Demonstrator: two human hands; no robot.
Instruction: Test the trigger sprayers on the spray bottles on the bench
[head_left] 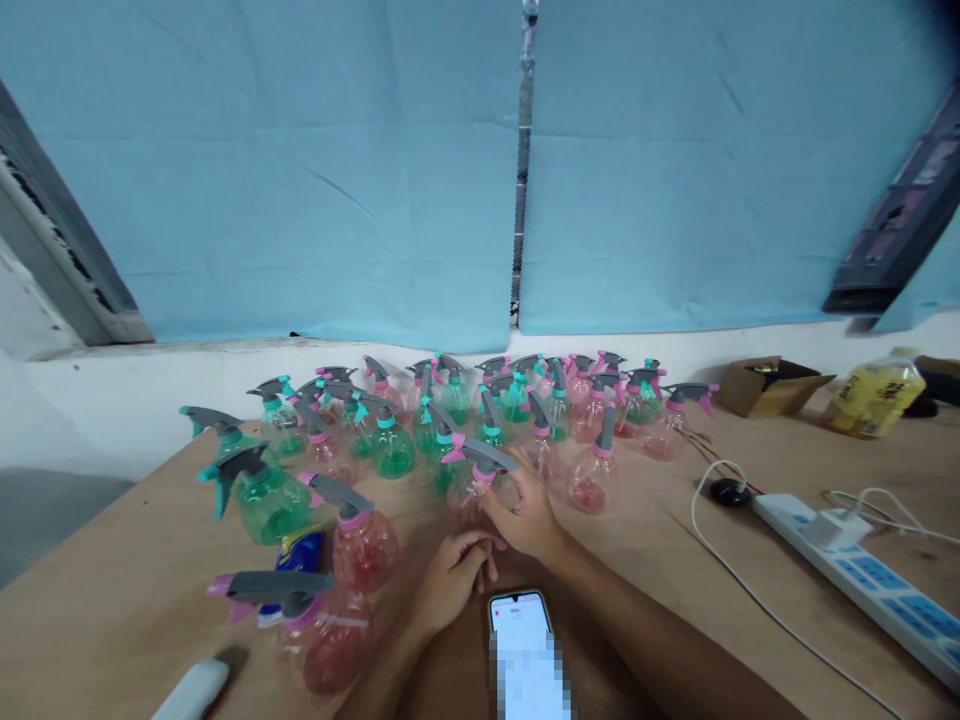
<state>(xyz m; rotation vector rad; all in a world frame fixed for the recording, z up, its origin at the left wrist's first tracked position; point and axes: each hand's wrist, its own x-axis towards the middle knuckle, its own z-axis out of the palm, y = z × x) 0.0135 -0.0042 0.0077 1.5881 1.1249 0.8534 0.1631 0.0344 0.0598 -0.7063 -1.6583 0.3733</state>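
Note:
My right hand (534, 515) is closed around the neck of a clear pink spray bottle (469, 495) with a grey and pink trigger head. The bottle stands at the near edge of a crowd of similar bottles. My left hand (454, 578) rests just nearer, its fingers loosely bent and apart with nothing visible in them. A lit phone (517, 625) lies below both hands. Left of them stand a pink spray bottle (366, 545) and another pink spray bottle (326, 645). Close by is a green spray bottle (274, 505) with a teal trigger.
A blue packet (301, 552) and a white object (193, 690) lie at left. On the right are a power strip (862, 585), a white cable (739, 570), a black mouse-like object (730, 491), an open cardboard box (772, 388) and a yellow-labelled bottle (874, 395). Blue curtains (337, 180) hang behind.

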